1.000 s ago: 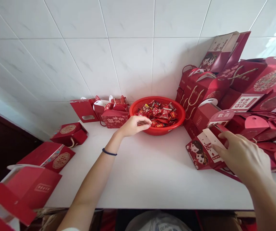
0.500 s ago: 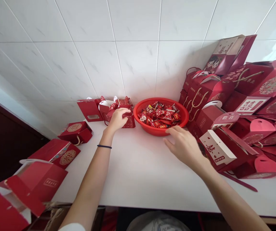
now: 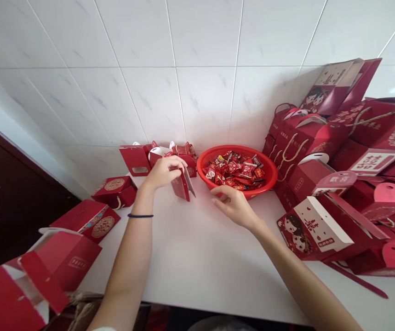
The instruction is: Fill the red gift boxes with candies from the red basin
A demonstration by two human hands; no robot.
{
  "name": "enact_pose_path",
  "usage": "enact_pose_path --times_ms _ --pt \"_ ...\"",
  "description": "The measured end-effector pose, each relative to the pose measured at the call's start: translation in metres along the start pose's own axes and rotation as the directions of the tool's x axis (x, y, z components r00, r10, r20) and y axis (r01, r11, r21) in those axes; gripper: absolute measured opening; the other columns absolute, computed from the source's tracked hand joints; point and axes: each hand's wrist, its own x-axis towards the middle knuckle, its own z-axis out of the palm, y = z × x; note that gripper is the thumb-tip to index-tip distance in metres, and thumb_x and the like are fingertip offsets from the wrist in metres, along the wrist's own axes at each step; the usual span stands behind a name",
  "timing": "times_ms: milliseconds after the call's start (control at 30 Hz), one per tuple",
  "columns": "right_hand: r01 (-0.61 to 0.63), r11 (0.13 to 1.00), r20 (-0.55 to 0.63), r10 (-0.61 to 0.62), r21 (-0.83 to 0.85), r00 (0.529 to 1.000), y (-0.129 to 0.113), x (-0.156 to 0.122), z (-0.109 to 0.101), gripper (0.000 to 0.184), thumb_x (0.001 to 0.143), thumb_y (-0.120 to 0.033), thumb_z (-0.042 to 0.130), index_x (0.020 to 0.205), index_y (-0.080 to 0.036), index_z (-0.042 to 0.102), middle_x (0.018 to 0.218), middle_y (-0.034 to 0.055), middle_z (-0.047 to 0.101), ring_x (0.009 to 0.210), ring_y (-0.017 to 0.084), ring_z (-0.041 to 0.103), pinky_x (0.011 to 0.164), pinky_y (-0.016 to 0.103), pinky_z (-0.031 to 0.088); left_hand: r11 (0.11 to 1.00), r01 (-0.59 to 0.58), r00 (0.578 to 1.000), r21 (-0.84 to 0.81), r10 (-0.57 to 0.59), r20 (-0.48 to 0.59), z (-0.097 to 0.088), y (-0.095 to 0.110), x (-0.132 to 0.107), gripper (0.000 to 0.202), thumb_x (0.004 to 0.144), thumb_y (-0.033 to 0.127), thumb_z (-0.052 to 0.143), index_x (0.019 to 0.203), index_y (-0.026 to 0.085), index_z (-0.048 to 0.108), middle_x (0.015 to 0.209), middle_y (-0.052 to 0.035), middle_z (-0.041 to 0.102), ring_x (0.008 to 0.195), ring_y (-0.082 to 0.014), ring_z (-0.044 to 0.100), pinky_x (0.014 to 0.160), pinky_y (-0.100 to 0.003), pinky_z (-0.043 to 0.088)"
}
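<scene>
My left hand (image 3: pixel 164 172) is closed on the top of a small red gift box (image 3: pixel 181 186), which is tilted just above the white tabletop (image 3: pixel 190 257). My right hand (image 3: pixel 233 207) is in front of the red plastic basket (image 3: pixel 202 172), its fingers loosely curled, with a gap between thumb and fingers and nothing visible in them. Wrapped candies (image 3: pixel 237 170) in mostly red wrappers fill the basket. Behind my left hand, several small red boxes (image 3: pixel 137 158) stand along the wall.
Red gift boxes and bags (image 3: pixel 321 138) with rope handles are piled on the right. Nearer, a box with cartoon figures (image 3: pixel 297 230) lies beside a red strip (image 3: pixel 359 280). More red boxes (image 3: pixel 80 218) line the left edge. White tiled wall (image 3: pixel 204 101) bounds the back.
My left hand has lifted the small red gift box out from the group by the wall and brought it nearer. My right hand has moved left, toward that box. The view has shifted slightly.
</scene>
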Motion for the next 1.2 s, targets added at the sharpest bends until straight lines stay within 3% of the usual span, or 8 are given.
enact_pose_path --times_ms 133,300,467,600,800,900,1033,1200 --pt "0.038 0.980 -0.062 -0.026 0.196 0.998 0.000 -0.003 -0.002 0.056 0.087 -0.047 0.071 0.134 -0.020 0.057 0.133 0.0127 0.063 0.098 0.021 0.067 0.084 0.034 0.056 0.877 -0.088 0.989 -0.472 0.132 0.061 -0.013 0.027 -0.011 0.028 0.073 0.036 0.063 0.053 0.020 0.051 0.088 -0.0092 0.069 0.075 -0.0217 0.060 0.070 -0.039 0.050" --pt "0.075 0.971 0.032 -0.085 0.228 0.996 -0.001 -0.011 -0.011 0.075 0.078 -0.052 0.081 0.142 -0.023 0.054 0.142 0.0110 0.059 0.126 0.029 0.058 0.105 0.041 0.048 0.753 0.053 0.955 -0.656 0.154 0.254 0.010 0.050 -0.010 0.058 0.063 0.063 0.078 0.044 0.019 0.046 0.077 -0.0092 0.064 0.069 -0.0202 0.057 0.072 -0.042 0.052" --pt "0.018 0.984 0.316 -0.074 0.178 0.946 0.002 -0.017 -0.018 0.071 0.074 -0.052 0.084 0.136 -0.025 0.061 0.114 0.0037 0.072 0.085 0.019 0.066 0.081 0.033 0.054 0.785 0.088 0.872 -0.613 0.237 0.429 0.030 0.054 -0.001 0.054 0.065 0.067 0.081 0.051 0.019 0.061 0.089 -0.0124 0.069 0.077 -0.0224 0.061 0.074 -0.040 0.053" --pt "0.025 0.973 0.291 -0.092 0.227 0.952 0.008 -0.017 -0.011 0.061 0.071 -0.047 0.087 0.121 -0.019 0.068 0.108 0.0045 0.072 0.090 0.021 0.065 0.081 0.032 0.054 0.806 0.036 0.787 -0.590 0.341 0.514 0.041 0.055 0.003 0.039 0.076 0.056 0.077 0.065 0.019 0.073 0.097 -0.0129 0.071 0.088 -0.0242 0.065 0.080 -0.038 0.054" --pt "-0.075 0.910 0.140 0.019 0.407 0.990 0.023 -0.017 -0.001 0.047 0.075 -0.044 0.084 0.110 -0.017 0.070 0.105 0.0062 0.073 0.094 0.022 0.068 0.082 0.033 0.056 0.849 0.011 0.817 -0.529 0.298 0.494 0.031 0.055 0.002 0.038 0.076 0.045 0.080 0.105 0.020 0.075 0.104 -0.0082 0.072 0.091 -0.0210 0.066 0.083 -0.033 0.055" --pt "-0.099 0.893 0.135 0.043 0.438 0.990 0.030 -0.017 0.003 0.048 0.074 -0.043 0.084 0.111 -0.017 0.069 0.107 0.0065 0.074 0.096 0.023 0.069 0.083 0.033 0.056 0.916 0.015 0.805 -0.401 0.227 0.549 0.017 0.053 -0.002 0.037 0.074 0.040 0.083 0.102 0.019 0.075 0.100 -0.0067 0.073 0.087 -0.0192 0.067 0.079 -0.031 0.056" --pt "-0.063 0.939 0.177 0.003 0.337 0.984 0.029 -0.018 0.003 0.050 0.075 -0.043 0.083 0.115 -0.016 0.068 0.110 0.0077 0.073 0.099 0.024 0.068 0.085 0.036 0.056 0.944 -0.007 0.823 -0.330 0.193 0.535 0.013 0.047 -0.003 0.028 0.088 0.043 0.070 0.094 0.017 0.076 0.088 -0.0060 0.073 0.075 -0.0153 0.064 0.065 -0.025 0.050" --pt "-0.011 0.964 0.193 -0.042 0.265 0.980 0.012 -0.006 -0.032 0.050 0.082 -0.049 0.076 0.121 -0.019 0.067 0.106 0.0073 0.073 0.084 0.020 0.068 0.071 0.030 0.056 0.938 0.059 0.806 -0.341 0.157 0.571 0.026 0.040 0.003 0.030 0.086 0.043 0.071 0.099 0.017 0.075 0.089 -0.0054 0.071 0.075 -0.0144 0.063 0.062 -0.023 0.047"
